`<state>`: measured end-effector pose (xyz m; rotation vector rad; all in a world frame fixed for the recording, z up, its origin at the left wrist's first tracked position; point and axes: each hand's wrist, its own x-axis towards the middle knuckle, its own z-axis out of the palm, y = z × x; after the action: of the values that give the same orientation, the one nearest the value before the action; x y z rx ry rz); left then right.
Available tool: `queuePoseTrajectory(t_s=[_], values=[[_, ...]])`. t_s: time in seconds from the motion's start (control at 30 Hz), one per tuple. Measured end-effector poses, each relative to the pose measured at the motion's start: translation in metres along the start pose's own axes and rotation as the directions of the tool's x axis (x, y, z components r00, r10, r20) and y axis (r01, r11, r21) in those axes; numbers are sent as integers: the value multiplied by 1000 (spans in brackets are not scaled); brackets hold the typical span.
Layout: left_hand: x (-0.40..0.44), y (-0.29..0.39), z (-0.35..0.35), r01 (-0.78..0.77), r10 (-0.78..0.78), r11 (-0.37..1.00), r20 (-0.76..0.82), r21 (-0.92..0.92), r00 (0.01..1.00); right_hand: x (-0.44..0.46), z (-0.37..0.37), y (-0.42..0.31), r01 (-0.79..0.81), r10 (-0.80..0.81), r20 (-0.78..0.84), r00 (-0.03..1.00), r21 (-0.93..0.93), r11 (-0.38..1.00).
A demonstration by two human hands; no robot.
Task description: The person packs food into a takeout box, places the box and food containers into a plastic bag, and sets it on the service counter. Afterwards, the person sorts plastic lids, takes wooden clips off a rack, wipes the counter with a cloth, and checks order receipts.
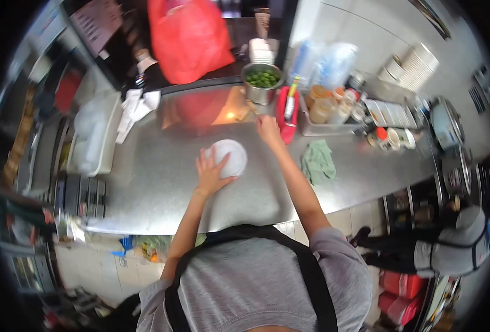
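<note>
On the steel counter [145,193], my left hand [210,172] lies with spread fingers on a round white lid or container [233,159]. Further right and forward, my right hand [267,130] is closed around a small brownish item [252,107] that is too blurred to name. Just beyond it stands a metal pot [263,94] of chopped greens. A red pouch [287,117] with a marker-like object on it lies to the right of my right hand. The green cloth [318,161] rests crumpled beside my right forearm.
A basket of sauce bottles [328,128] stands at the right back. White papers [137,110] and a white bin [110,133] are at the left. A red plastic bag [189,44] sits beyond the counter. Another person [455,249] is at the far right.
</note>
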<state>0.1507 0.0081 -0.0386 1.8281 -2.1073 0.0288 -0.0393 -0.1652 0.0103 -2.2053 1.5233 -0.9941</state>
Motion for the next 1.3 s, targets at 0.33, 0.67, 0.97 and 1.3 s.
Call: queuePoseTrajectory(t_s=[0.33, 0.67, 0.97, 1.3], values=[[-131, -58, -99, 189, -184, 905, 51, -380, 982, 68, 106, 80, 70, -91, -28, 995, -421, 904], [-173, -80, -171, 42, -590, 263, -127, -964, 797, -118, 57, -246, -430, -268, 610, 745, 748, 506], [-201, -116, -199, -242, -708, 93, -235, -966, 666, -138, 87, -355, -609, -608, 657, 446, 721, 332], [-205, -149, -268, -249, -490, 191, -312, -949, 814, -103, 98, -415, -804, -742, 664, -93, 389, 449]])
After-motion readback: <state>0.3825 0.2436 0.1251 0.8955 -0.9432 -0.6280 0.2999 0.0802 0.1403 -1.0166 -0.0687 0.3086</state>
